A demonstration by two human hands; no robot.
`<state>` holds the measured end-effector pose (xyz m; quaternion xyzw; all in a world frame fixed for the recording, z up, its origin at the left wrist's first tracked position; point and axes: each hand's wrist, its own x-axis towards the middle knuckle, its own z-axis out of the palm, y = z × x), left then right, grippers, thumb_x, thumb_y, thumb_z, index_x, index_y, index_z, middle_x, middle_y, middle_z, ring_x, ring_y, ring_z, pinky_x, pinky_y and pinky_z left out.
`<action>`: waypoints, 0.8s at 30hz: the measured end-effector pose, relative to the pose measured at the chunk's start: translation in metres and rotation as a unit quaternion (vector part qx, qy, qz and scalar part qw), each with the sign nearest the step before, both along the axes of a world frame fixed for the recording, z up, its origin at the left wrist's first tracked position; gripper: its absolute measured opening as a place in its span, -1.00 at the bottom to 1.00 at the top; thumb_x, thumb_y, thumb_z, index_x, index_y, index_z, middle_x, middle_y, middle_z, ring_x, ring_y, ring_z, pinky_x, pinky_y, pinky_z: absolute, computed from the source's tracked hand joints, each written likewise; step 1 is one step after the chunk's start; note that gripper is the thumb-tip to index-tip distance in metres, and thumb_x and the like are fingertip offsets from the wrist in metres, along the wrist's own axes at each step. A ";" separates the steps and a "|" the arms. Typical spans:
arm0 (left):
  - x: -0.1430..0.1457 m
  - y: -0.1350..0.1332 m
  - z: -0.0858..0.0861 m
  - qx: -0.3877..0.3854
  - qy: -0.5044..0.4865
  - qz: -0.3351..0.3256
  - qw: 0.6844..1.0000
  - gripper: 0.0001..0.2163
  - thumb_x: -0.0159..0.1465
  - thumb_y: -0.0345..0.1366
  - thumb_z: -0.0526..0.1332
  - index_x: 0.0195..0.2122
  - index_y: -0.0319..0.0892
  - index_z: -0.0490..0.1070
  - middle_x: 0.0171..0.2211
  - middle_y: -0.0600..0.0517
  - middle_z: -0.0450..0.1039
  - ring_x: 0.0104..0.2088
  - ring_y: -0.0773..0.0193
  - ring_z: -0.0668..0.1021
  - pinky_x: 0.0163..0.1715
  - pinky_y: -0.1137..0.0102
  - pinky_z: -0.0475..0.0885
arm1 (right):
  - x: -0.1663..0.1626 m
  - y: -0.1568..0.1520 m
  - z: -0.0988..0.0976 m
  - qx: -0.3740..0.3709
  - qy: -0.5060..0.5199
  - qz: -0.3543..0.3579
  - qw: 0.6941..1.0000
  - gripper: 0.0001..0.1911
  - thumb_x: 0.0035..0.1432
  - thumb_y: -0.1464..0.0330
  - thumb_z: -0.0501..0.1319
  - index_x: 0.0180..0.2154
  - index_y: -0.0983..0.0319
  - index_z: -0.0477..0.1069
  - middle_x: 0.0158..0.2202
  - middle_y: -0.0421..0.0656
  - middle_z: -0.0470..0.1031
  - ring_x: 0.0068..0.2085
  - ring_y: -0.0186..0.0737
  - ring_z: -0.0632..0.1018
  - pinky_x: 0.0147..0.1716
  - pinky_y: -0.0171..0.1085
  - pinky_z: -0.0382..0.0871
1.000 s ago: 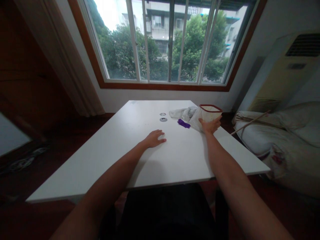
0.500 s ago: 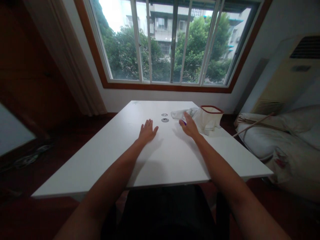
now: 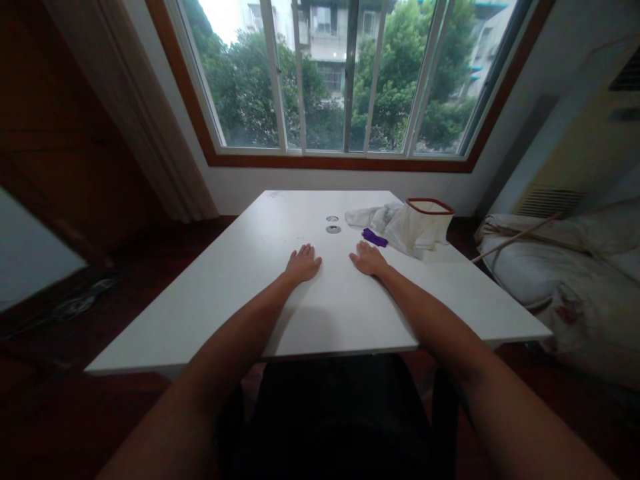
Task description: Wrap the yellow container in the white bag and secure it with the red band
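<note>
My left hand (image 3: 303, 263) lies flat on the white table (image 3: 225, 293), palm down with fingers apart, holding nothing. Palm down as well, my right hand (image 3: 369, 259) rests on the tabletop with its thumb spread. Just beyond its fingertips is a small flat purple piece (image 3: 375, 237), perhaps cloth; its exact kind is unclear. Behind that lies a crumpled, whitish translucent bag (image 3: 395, 223). At its right end stands an open container with a dark red rim (image 3: 431, 206) and pale sides, which the bag partly covers.
Two round metallic discs (image 3: 333, 229) sit in the tabletop near its middle. A wood-framed window (image 3: 340, 162) is beyond the far edge. Large pale sacks (image 3: 580, 293) with a thin stick (image 3: 517, 237) are at the right. A curtain (image 3: 175, 173) hangs at the left.
My right hand has let go of the purple piece and come back toward me, down onto the table. The purple piece now lies by the bag. My left hand has moved slightly right.
</note>
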<state>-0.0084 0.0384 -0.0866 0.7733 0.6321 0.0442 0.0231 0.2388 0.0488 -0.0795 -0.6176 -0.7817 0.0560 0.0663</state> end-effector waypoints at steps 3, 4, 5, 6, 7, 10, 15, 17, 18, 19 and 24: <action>0.000 -0.001 0.001 0.002 -0.004 0.001 1.000 -0.40 0.42 -0.10 -0.20 0.40 -0.34 -0.01 0.44 -0.23 -0.14 0.44 0.04 -0.02 0.37 0.01 -0.03 | -0.001 0.001 -0.001 -0.002 0.003 0.001 1.000 -0.28 0.42 0.08 -0.17 0.38 0.45 -0.02 0.45 0.14 -0.10 0.45 0.01 -0.03 0.38 -0.05 -0.19; 0.000 -0.001 0.001 0.003 -0.004 0.002 1.000 -0.40 0.42 -0.10 -0.20 0.40 -0.34 0.00 0.44 -0.23 -0.13 0.44 0.04 -0.02 0.37 0.01 -0.03 | -0.001 0.001 -0.002 -0.003 0.005 0.002 1.000 -0.28 0.41 0.08 -0.17 0.38 0.46 -0.01 0.45 0.14 -0.09 0.45 0.01 -0.02 0.38 -0.05 -0.18; 0.000 -0.001 0.001 0.003 -0.005 0.002 1.000 -0.40 0.42 -0.10 -0.20 0.39 -0.34 0.00 0.44 -0.23 -0.13 0.44 0.04 -0.02 0.37 0.01 -0.03 | -0.001 0.001 -0.002 -0.002 0.007 0.001 1.000 -0.28 0.41 0.08 -0.17 0.38 0.45 -0.01 0.45 0.13 -0.09 0.45 0.00 -0.02 0.38 -0.05 -0.17; 0.000 -0.001 0.001 0.003 -0.007 0.002 1.000 -0.40 0.42 -0.10 -0.20 0.39 -0.35 0.00 0.44 -0.22 -0.13 0.44 0.04 -0.02 0.37 0.01 -0.04 | -0.001 0.001 -0.002 -0.002 0.008 0.000 1.000 -0.27 0.41 0.08 -0.17 0.38 0.45 -0.01 0.45 0.13 -0.08 0.45 0.01 -0.01 0.37 -0.05 -0.16; 0.000 -0.001 0.001 0.002 -0.008 0.003 1.000 -0.39 0.42 -0.09 -0.20 0.39 -0.35 0.00 0.44 -0.22 -0.13 0.44 0.04 -0.02 0.37 0.01 -0.04 | 0.000 0.001 -0.001 -0.002 0.008 -0.001 1.000 -0.27 0.41 0.07 -0.17 0.38 0.45 -0.02 0.45 0.13 -0.08 0.45 0.01 -0.01 0.37 -0.05 -0.16; 0.000 -0.002 0.002 0.002 -0.010 0.002 1.000 -0.39 0.42 -0.09 -0.19 0.39 -0.35 0.00 0.44 -0.23 -0.13 0.45 0.04 -0.03 0.37 0.02 -0.04 | -0.001 0.001 -0.001 -0.004 0.009 -0.001 1.000 -0.27 0.41 0.07 -0.17 0.38 0.45 -0.03 0.45 0.13 -0.09 0.45 0.02 -0.02 0.37 -0.03 -0.16; 0.000 -0.003 0.005 -0.007 -0.015 0.003 1.000 -0.41 0.42 -0.10 -0.18 0.39 -0.33 0.00 0.44 -0.23 -0.14 0.44 0.04 -0.02 0.36 0.01 -0.04 | -0.002 0.001 0.000 -0.007 0.008 -0.004 1.000 -0.28 0.41 0.07 -0.16 0.38 0.42 -0.02 0.45 0.12 -0.09 0.45 0.00 -0.02 0.37 -0.04 -0.16; 0.001 -0.004 0.005 -0.009 -0.015 0.003 1.000 -0.41 0.42 -0.10 -0.17 0.39 -0.34 0.00 0.44 -0.24 -0.15 0.44 0.04 -0.03 0.36 0.01 -0.05 | -0.002 0.001 0.000 -0.003 0.007 -0.002 1.000 -0.28 0.41 0.08 -0.16 0.38 0.43 -0.02 0.45 0.13 -0.08 0.45 0.01 -0.01 0.37 -0.03 -0.16; 0.001 -0.004 0.005 -0.009 -0.015 0.004 1.000 -0.40 0.42 -0.10 -0.18 0.39 -0.35 -0.01 0.44 -0.24 -0.15 0.45 0.04 -0.03 0.36 0.01 -0.05 | -0.001 0.002 0.000 -0.001 0.007 -0.001 1.000 -0.28 0.41 0.08 -0.15 0.38 0.44 -0.01 0.44 0.14 -0.08 0.44 0.01 0.00 0.37 -0.03 -0.15; 0.001 -0.004 0.005 -0.009 -0.013 0.003 1.000 -0.40 0.42 -0.10 -0.18 0.39 -0.36 -0.01 0.44 -0.24 -0.15 0.45 0.04 -0.03 0.36 0.01 -0.05 | -0.001 0.002 0.000 0.001 0.008 0.000 1.000 -0.28 0.41 0.08 -0.15 0.37 0.44 -0.01 0.44 0.14 -0.08 0.44 0.02 0.00 0.37 -0.02 -0.15; 0.000 -0.002 0.002 -0.001 -0.011 0.003 1.000 -0.39 0.42 -0.09 -0.19 0.39 -0.37 0.00 0.44 -0.24 -0.14 0.44 0.03 -0.02 0.36 0.00 -0.04 | 0.000 0.002 -0.003 0.015 0.012 0.005 1.000 -0.30 0.41 0.09 -0.13 0.35 0.46 0.05 0.43 0.18 -0.04 0.43 0.07 0.03 0.35 0.02 -0.10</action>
